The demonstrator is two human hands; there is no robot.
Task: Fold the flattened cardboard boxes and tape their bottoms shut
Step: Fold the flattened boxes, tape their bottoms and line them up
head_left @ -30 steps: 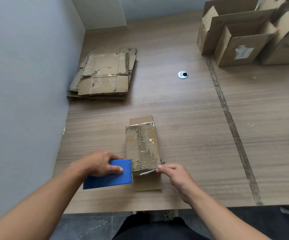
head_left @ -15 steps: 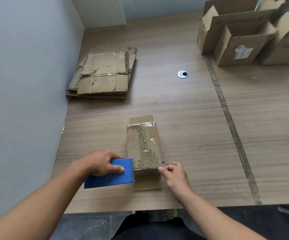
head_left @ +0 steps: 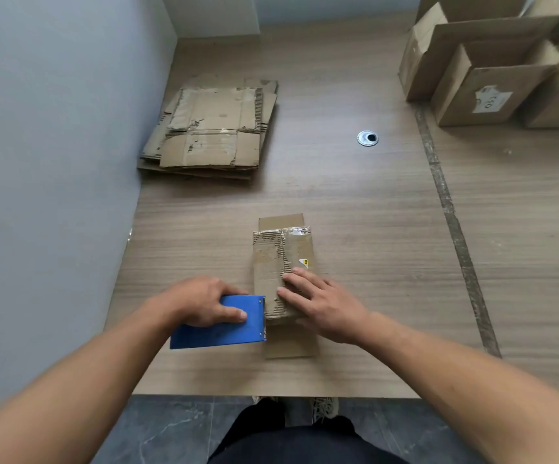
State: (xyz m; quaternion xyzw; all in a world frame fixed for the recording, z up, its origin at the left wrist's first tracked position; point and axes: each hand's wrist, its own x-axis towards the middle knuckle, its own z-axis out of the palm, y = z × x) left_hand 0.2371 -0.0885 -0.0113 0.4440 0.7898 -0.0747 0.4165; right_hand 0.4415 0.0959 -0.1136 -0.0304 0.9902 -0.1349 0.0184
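Right hand (head_left: 325, 306) moved over box (head_left: 271, 259)'s near end; left hand (head_left: 201, 303) grips dispenser (head_left: 211, 333).

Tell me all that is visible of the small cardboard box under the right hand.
The small brown cardboard box is worn; torn skin bares its corrugated ribs. It stands near the front edge of the table, closed side up, a flap flat at each end. Tape shines at its far edge; a yellow sticker is on top. The right hand presses on it; the blue tape dispenser, in the left hand, touches its near left corner.
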